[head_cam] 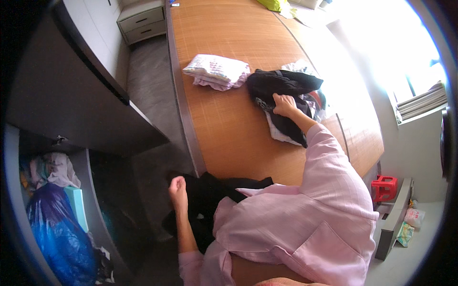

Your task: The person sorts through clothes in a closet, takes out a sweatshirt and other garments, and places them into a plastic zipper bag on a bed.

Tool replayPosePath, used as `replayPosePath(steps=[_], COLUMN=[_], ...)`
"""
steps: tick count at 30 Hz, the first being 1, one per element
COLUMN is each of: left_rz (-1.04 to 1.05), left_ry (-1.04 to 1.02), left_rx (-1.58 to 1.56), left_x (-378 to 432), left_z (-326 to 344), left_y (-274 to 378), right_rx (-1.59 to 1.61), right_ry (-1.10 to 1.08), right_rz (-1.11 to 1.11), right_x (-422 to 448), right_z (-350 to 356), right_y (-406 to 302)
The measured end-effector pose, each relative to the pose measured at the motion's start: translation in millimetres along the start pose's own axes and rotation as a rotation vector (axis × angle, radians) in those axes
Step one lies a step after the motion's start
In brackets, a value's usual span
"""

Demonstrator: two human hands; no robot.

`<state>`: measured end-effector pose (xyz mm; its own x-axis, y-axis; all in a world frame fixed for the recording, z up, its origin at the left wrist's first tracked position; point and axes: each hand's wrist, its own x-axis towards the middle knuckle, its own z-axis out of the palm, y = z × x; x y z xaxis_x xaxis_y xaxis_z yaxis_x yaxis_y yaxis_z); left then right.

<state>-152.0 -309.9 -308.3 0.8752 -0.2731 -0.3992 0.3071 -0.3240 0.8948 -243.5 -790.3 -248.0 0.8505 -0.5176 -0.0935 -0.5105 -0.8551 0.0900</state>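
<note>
A black garment (pixel 281 80) with a pale print lies bunched on the woven mat of the bed. My right hand (pixel 285 105) reaches across to it, its fingers closed on the fabric. Beneath and beside the garment show a white checked cloth (pixel 281 134) and a clear plastic bag (pixel 322 103) with coloured items, partly hidden. Left of these sits a folded stack of white and pink patterned cloth (pixel 218 71). My left hand (pixel 178 191) hangs beside the bed's near corner with curled fingers. Nothing shows in it. Black clothing (pixel 214 193) covers my legs below the pink shirt.
An open dark cabinet door (pixel 71 93) stands at the left. Below it, a compartment holds a blue plastic bag (pixel 61 232) and cloths (pixel 59 169). A drawer unit (pixel 143 25) is at the far end. A red plastic stool (pixel 384 188) stands right, near a bright window.
</note>
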Motion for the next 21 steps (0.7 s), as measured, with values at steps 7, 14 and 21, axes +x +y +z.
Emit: replayPosePath(steps=[7,14,21], left_rz=[0.192,-0.014,-0.042], left_ry=[-0.187,-0.747,-0.369], left_rx=[0.033,-0.877,-0.873], left_x=[-42.6,-94.9,-114.0], left_z=[28.1,42.0,10.7], left_y=[60.6,92.8,-7.2], right_rx=[0.204,0.321,0.582], right_ry=[0.330,0.004,-0.547], right_rz=[-0.056,-0.828,-1.260], right_x=[-46.1,-180.3,-199.1], right_z=[-149.4,-199.2,-91.3], right_y=[19.0,-143.3,-261.8])
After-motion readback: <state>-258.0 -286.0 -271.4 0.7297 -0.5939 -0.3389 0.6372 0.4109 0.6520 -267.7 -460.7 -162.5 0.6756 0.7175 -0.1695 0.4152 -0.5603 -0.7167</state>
